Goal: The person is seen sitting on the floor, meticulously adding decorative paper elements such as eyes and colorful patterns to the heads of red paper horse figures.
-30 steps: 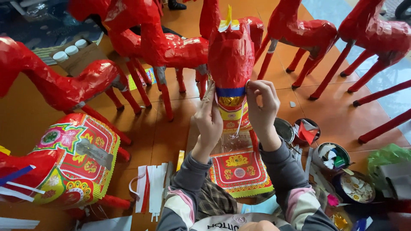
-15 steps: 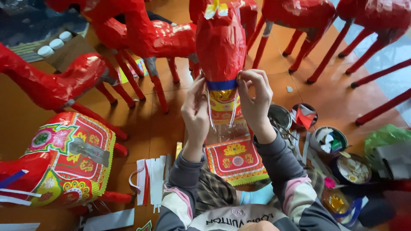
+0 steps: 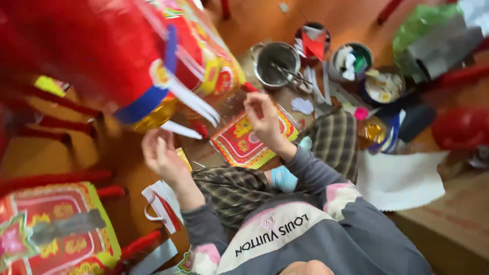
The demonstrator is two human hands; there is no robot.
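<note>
A big red paper horse [image 3: 97,56] fills the upper left, blurred and close, with a blue band [image 3: 145,102], white paper strips [image 3: 196,104] and a yellow-red printed panel on it. My left hand [image 3: 162,153] is raised just below the white strips, palm showing, fingers apart, holding nothing. My right hand [image 3: 262,117] hovers over a red and yellow decorated paper panel [image 3: 239,145] on the floor, close to a red horse leg [image 3: 249,87]; blur hides whether it pinches anything. My plaid-trousered knees sit beneath both hands.
A metal pot [image 3: 277,61] with a metal tool in it and several small cups of paper scraps [image 3: 351,58] stand at the upper right, by a green bag [image 3: 423,25]. A white sheet [image 3: 402,178] lies right. Another decorated horse body [image 3: 51,234] and red-white strips [image 3: 160,203] lie left.
The view has swung down and closer, with heavy blur. Both hands have come off the horse's neck and dropped lower, the left below the strips, the right over the floor panel.
</note>
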